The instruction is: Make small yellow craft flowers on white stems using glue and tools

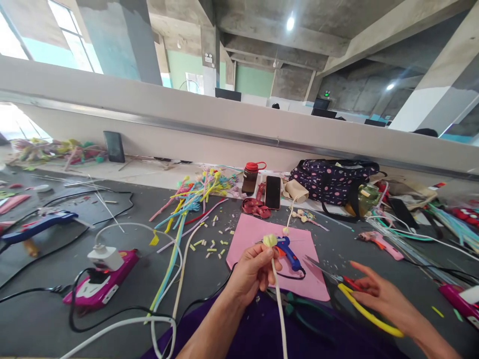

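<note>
My left hand (249, 271) pinches a cream cord-like stem (278, 304) just below a pale yellow-green bud (270, 241) at its top; the stem hangs down toward my lap. On the right, my right hand (374, 294) has its fingers spread at the red handle of a pair of scissors (329, 274), whose blades point left. A curved yellow handle or strip (368, 315) runs beneath that hand. Behind the bud, a blue glue gun (290, 254) lies on a pink sheet (247, 239). Dark green-handled pliers (299, 306) rest on purple cloth below.
Colourful fuzzy stems (187, 199) and short cut pieces (211, 244) lie left of the sheet. A magenta power strip (105, 289) with cables sits at left, a pink glue gun (381, 244) at right. A bottle (250, 179), phone (273, 192) and patterned bag (329, 182) stand behind.
</note>
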The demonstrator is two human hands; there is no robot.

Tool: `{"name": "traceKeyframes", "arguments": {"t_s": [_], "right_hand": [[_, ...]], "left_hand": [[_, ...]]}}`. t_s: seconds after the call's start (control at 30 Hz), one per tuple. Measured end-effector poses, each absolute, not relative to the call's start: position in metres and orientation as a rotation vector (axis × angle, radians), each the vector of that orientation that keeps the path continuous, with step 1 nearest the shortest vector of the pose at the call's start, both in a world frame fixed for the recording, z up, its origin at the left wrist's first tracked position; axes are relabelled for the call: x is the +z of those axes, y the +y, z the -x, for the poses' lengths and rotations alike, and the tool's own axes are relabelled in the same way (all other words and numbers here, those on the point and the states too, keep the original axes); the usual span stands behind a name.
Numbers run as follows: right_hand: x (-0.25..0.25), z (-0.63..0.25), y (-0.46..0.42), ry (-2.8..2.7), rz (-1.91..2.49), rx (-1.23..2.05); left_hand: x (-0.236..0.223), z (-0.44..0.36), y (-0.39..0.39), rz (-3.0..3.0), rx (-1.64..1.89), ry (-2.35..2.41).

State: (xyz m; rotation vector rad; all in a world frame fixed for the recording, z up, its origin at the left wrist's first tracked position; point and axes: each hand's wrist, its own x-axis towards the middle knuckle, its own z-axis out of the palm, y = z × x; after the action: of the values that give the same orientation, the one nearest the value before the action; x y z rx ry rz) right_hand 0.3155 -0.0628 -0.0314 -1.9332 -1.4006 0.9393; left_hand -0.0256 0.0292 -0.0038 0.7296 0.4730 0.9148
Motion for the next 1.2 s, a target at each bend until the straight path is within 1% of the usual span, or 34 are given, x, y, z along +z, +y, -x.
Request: {"name": "traceKeyframes", "arguments": {"t_s": [0.1, 0.2, 0.3, 0.37, 0.5, 0.63, 0.83, 1.03, 1.2], "right_hand": [[-0.030, -0.320, -0.081, -1.168, 1.628, 1.176], [-0.038, -0.299, -0.088, -1.062, 1.355, 1.169], [-0.043, -0.254, -0.079, -1.124, 1.195, 1.105], [-0.036, -0.221, -0.066, -1.187, 1.215, 1.039], [-0.012, -0.171, -0.035, -1.483, 1.385, 0.710], [0.000, -0.146, -0.011, -1.757, 1.338, 0.498], [-0.012, -0.138, -0.005, -1.850, 1.345, 0.310], [-0.022, -0.144, -0.009, -1.967, 1.301, 0.115], [-0.023, -0.148, -0.010, -1.982, 1.306, 0.072]], "left_hand": [[-0.005, 0.025, 0.029, -0.691, 0.918, 0.429], [-0.005, 0.023, 0.028, -0.682, 0.923, 0.406], [-0.006, 0.020, 0.027, -0.678, 0.938, 0.420], [-0.007, 0.019, 0.027, -0.670, 0.955, 0.439], [-0.010, 0.019, 0.028, -0.641, 0.974, 0.470], [-0.010, 0.020, 0.030, -0.610, 1.005, 0.487], [-0.008, 0.021, 0.031, -0.660, 1.107, 0.551], [-0.009, 0.019, 0.030, -0.778, 1.117, 0.636], [-0.011, 0.017, 0.029, -0.845, 1.134, 0.683]]}}
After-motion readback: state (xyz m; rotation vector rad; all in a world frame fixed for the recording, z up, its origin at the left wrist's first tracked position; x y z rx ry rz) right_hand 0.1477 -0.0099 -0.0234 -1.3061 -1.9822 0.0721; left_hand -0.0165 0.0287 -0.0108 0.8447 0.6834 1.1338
